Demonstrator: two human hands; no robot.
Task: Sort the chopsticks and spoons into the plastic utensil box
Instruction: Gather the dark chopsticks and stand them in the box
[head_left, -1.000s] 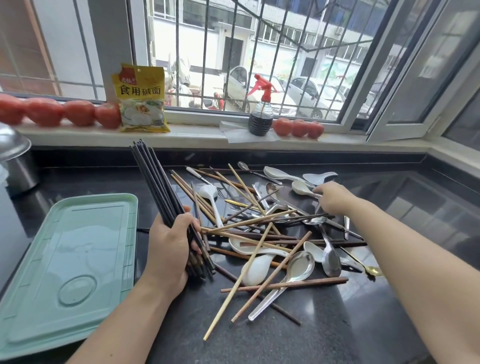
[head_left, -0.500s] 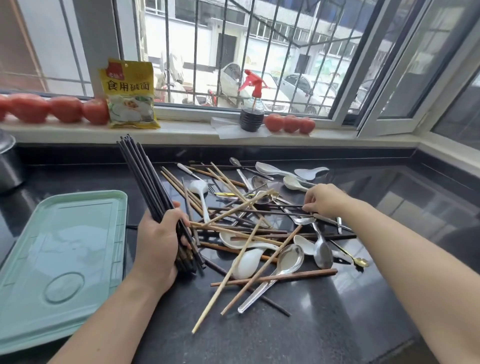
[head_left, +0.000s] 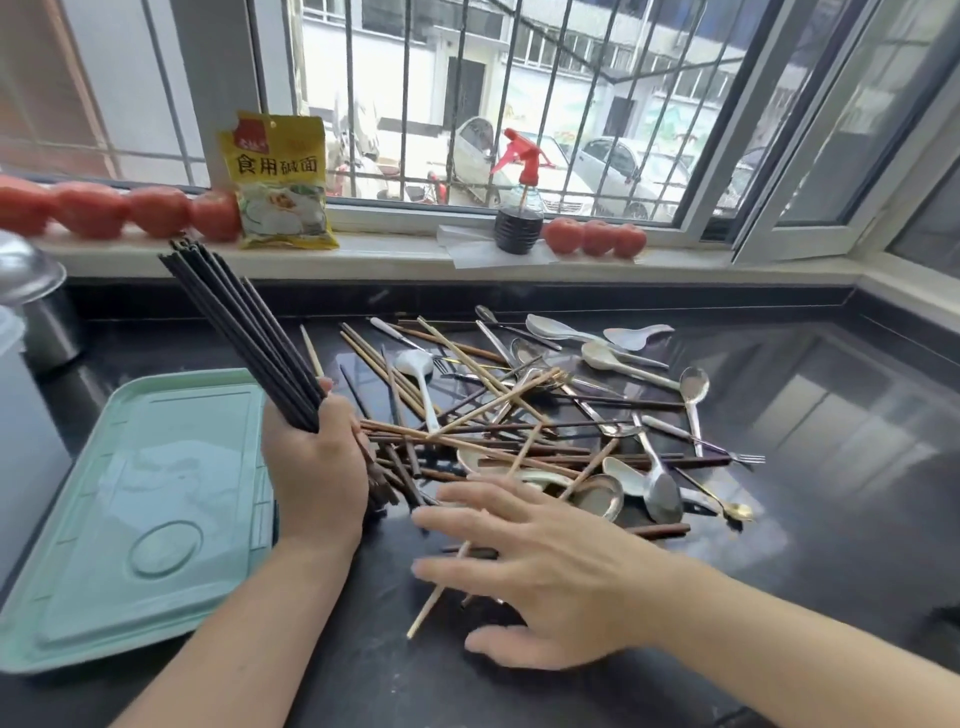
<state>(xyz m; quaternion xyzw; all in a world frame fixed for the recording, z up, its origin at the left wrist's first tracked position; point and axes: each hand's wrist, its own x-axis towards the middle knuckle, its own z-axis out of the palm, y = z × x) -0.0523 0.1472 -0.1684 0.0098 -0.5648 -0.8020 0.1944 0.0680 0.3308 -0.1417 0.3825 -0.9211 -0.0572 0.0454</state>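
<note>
- Currently the left hand (head_left: 311, 470) grips a bundle of black chopsticks (head_left: 239, 332), tips fanning up and away toward the sill; the right hand (head_left: 540, 566) hovers flat, fingers spread and holding nothing, over the near edge of the mixed pile (head_left: 519, 431) of chopsticks and spoons.
- Risk: the bundle looks loosely aligned, so adding another stick could let some slide out of the fist.
- Risk: sticks and spoons cross over each other; pulling one out may drag or flick its neighbours across the slick top.
- Risk: a pale chopstick (head_left: 441, 587) lies under the right hand's fingers, easy to nudge toward the counter edge.
- Utensil box: only a mint-green plastic lid or tray (head_left: 130, 519) shows, just left of the left hand; no open compartments visible.
- Surface: glossy black stone counter (head_left: 805, 467), reflective.
- Room: barred window, tomatoes (head_left: 595, 236) along the sill, a yellow packet (head_left: 280, 182), a red-topped spray bottle (head_left: 519, 208), a metal pot (head_left: 36, 306) far left.
</note>
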